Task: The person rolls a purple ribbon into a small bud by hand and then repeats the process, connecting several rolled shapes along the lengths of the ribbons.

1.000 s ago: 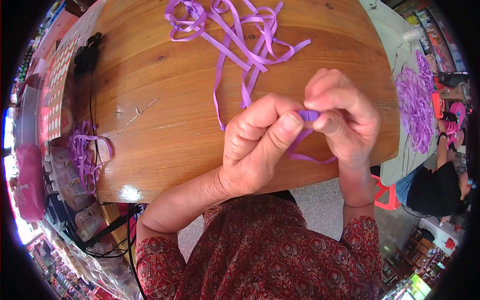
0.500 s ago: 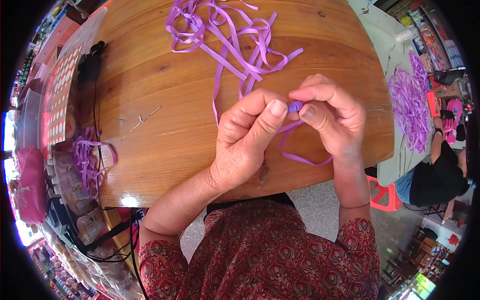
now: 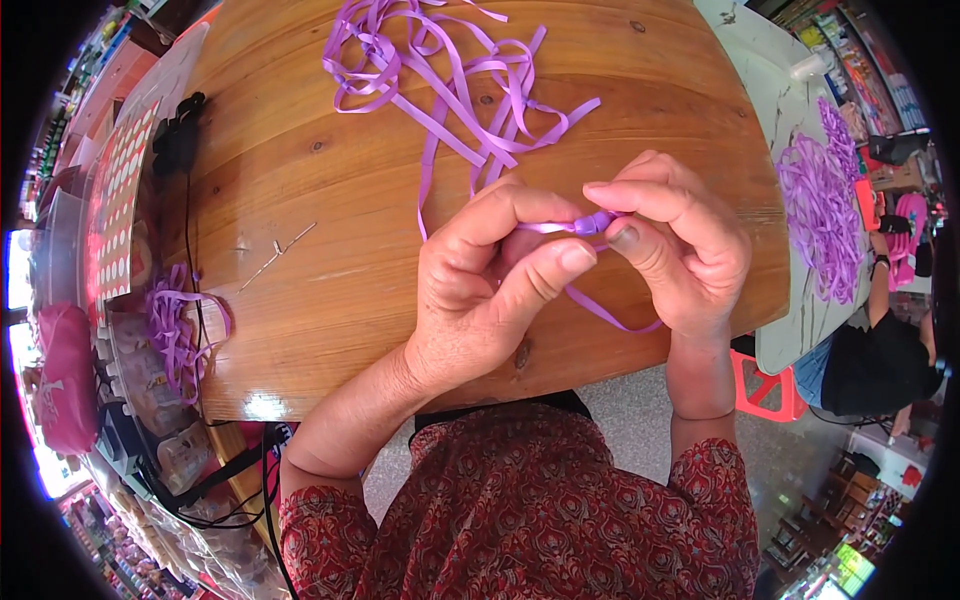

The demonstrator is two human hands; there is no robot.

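A purple ribbon with a small, darker purple folded or knotted piece (image 3: 592,223) is stretched between my hands above the wooden table. My right hand (image 3: 690,245) pinches it at that piece, thumb below and forefinger above. The fingers of my left hand (image 3: 480,280) curl round the ribbon strand on the other side, thumb and forefinger slightly apart; its hold inside the palm is hidden. A loose length of ribbon (image 3: 615,312) loops down below the right hand. Beyond my hands lies a tangled pile of purple ribbons (image 3: 450,75).
On the wooden table (image 3: 320,330), a thin metal tool (image 3: 278,254) lies at left. More purple ribbons (image 3: 180,330) hang by the left edge near a black cable. A white table (image 3: 780,330) at right bears a ribbon heap (image 3: 820,220). Beyond it is a person in black (image 3: 880,365).
My left thumb and forefinger have parted, uncovering the ribbon strand and more of the folded piece. My left hand has shifted slightly left and the right hand slightly right.
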